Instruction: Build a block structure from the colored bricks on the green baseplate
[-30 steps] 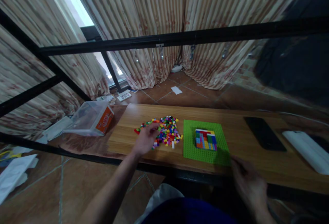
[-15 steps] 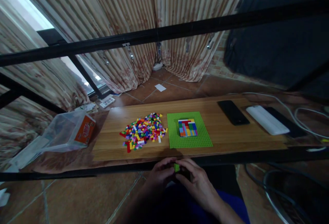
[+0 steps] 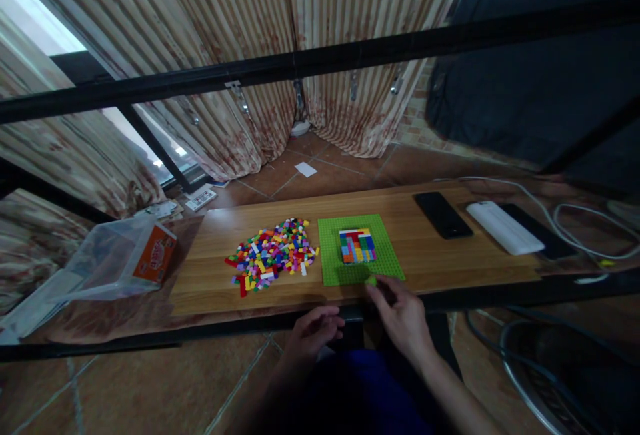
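The person's right hand (image 3: 403, 308), right of the lower centre of the frame, pinches a small green brick (image 3: 371, 281) narrowly between thumb and fingertips. The brick is at the near edge of a green studded board (image 3: 333, 274); whether it touches the board cannot be told. The left hand (image 3: 316, 335), at the lower centre, is near the front edge of the wooden surface (image 3: 200, 282), its fingers loosely bent and slightly parted.

On the board, in the middle of the frame, sits a square block of coloured bricks (image 3: 357, 246), its top patterned in red, white, yellow, blue and other colours. To its left, on the bare wood, spreads a loose pile of bricks (image 3: 275, 252). Towards the right of the frame lie a black phone (image 3: 443, 214), a long white case (image 3: 505, 228) and a white cable (image 3: 560, 212); any brand on these is too small to make out.

At the left of the frame, a clear plastic box (image 3: 107, 255) bears an orange label (image 3: 155, 258) with pale lettering, too blurred to read. Beyond it, on the floor, a white card (image 3: 201, 197) shows dark print, also illegible
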Available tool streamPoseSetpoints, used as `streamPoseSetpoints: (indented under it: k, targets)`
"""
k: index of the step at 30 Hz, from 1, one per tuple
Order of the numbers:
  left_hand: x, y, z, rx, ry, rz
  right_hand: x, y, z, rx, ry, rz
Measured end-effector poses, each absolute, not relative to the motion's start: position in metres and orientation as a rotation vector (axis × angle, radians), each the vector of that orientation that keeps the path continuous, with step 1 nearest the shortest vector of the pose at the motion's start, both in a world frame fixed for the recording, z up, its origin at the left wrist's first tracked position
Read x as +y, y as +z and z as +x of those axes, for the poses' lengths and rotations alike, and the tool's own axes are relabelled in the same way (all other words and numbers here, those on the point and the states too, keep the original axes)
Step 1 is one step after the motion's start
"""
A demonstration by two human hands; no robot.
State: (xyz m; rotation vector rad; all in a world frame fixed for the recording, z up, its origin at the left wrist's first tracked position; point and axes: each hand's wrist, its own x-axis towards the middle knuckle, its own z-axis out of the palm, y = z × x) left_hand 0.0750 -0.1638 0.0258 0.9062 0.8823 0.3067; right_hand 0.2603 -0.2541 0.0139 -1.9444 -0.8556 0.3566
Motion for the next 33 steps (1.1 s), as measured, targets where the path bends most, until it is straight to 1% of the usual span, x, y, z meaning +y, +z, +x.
streamPoseSetpoints:
  k: [4, 8, 13, 20, 33]
  targets:
    - [-0.155, 0.027, 0.062, 0.927, 0.373, 0.995, -0.227, 0.012, 0.297, -0.779, 0.147, -2.126]
    - [-0.152, 0.022, 0.05, 1.011, 0.362, 0.977, -0.207, 0.007, 0.306, -0.832, 0.063, -2.277]
    - [-0.158, 0.016, 0.042, 1.055, 0.272, 0.943, -0.199, 0.004, 0.304, -0.848, 0.073, -2.438]
    - [-0.164, 0.012, 0.047, 1.067, 0.173, 0.98, -0.197, 0.008, 0.301, -0.935, 0.039, -2.519]
    - [-0.167, 0.019, 0.052, 1.042, 0.182, 0.957, -0.189, 0.028, 0.296, -0.99, 0.104, -2.731]
